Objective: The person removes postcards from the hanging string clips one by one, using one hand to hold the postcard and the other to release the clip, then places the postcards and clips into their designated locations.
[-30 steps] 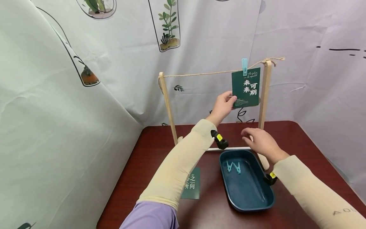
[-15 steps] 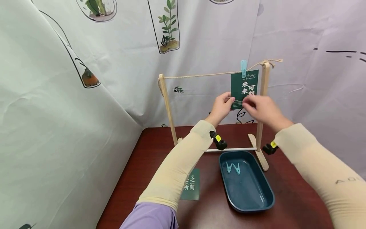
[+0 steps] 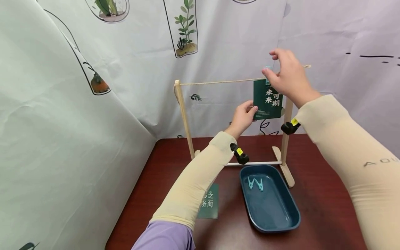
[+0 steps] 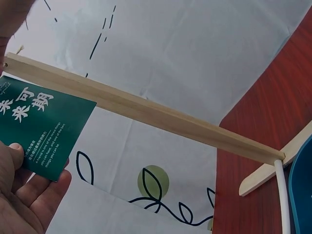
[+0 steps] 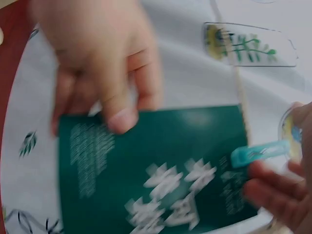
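Observation:
A dark green card [image 3: 262,102] with white Chinese characters hangs from the twine [image 3: 218,82] near the right end of a wooden stand. My left hand [image 3: 243,117] pinches the card's lower left edge between thumb and fingers. A light blue clothespin [image 5: 261,153] sits at the card's top edge, on the twine. Around that clothespin my right hand [image 3: 290,76] hovers, thumb and fingers spread apart, partly covering it in the head view. The right wrist view shows the right fingers [image 5: 275,187] right beside the clothespin, with a gap between thumb and fingers.
Below the stand, a dark blue tray [image 3: 272,211] holds light blue clothespins [image 3: 256,184] on the reddish-brown table [image 3: 231,229]. Another green card [image 3: 210,203] lies on the table, partly behind the left sleeve. Wooden posts [image 3: 184,121] carry the twine, with a patterned white cloth behind.
My right hand has risen from above the tray, past the card's front, up to the clothespin on the twine. The left hand keeps its pinch on the card, nearly still.

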A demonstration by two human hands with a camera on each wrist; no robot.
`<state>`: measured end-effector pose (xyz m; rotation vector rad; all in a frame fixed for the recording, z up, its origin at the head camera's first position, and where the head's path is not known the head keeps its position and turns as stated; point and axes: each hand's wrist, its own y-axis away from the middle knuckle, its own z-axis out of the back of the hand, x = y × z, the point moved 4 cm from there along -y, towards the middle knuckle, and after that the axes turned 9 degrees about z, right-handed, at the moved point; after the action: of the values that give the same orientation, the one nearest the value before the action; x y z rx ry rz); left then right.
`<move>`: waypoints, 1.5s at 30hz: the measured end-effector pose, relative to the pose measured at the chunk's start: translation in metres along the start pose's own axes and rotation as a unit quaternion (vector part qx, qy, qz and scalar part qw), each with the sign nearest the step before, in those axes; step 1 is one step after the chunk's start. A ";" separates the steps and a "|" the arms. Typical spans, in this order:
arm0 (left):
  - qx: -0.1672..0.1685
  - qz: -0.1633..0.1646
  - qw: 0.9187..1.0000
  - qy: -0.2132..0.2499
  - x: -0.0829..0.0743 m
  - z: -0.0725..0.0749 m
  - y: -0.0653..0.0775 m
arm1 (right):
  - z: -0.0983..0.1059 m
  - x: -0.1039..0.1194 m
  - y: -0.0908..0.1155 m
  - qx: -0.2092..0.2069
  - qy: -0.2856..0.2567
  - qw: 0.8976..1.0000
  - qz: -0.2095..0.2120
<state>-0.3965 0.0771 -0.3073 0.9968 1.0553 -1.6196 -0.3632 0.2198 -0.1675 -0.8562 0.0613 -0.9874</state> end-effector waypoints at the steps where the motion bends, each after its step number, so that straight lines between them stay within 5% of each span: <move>1: 0.000 -0.002 1.000 0.000 -0.001 0.000 0.000 | 0.001 0.000 -0.005 0.028 -0.005 0.999 -0.021; 6: -0.002 -0.010 1.000 0.002 -0.003 -0.001 0.000 | -0.002 -0.004 -0.019 0.178 -0.012 0.979 -0.100; 11: -0.009 -0.004 1.000 0.001 -0.001 -0.002 0.000 | -0.007 -0.009 -0.024 0.215 -0.071 0.965 -0.129; 22: -0.024 0.000 1.000 -0.008 -0.006 0.001 -0.001 | -0.003 -0.010 -0.028 0.114 -0.188 0.958 -0.186; 37: -0.031 0.024 0.998 -0.044 0.004 0.000 0.005 | 0.000 0.002 -0.033 0.048 -0.235 0.958 -0.158; 45: -0.020 0.044 0.999 -0.012 0.013 0.003 0.007 | -0.007 0.010 -0.024 0.015 -0.235 0.964 -0.121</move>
<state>-0.3930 0.0691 -0.3201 0.9828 1.0098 -1.5298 -0.3774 0.2016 -0.1531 -1.0682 -0.4730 -0.9842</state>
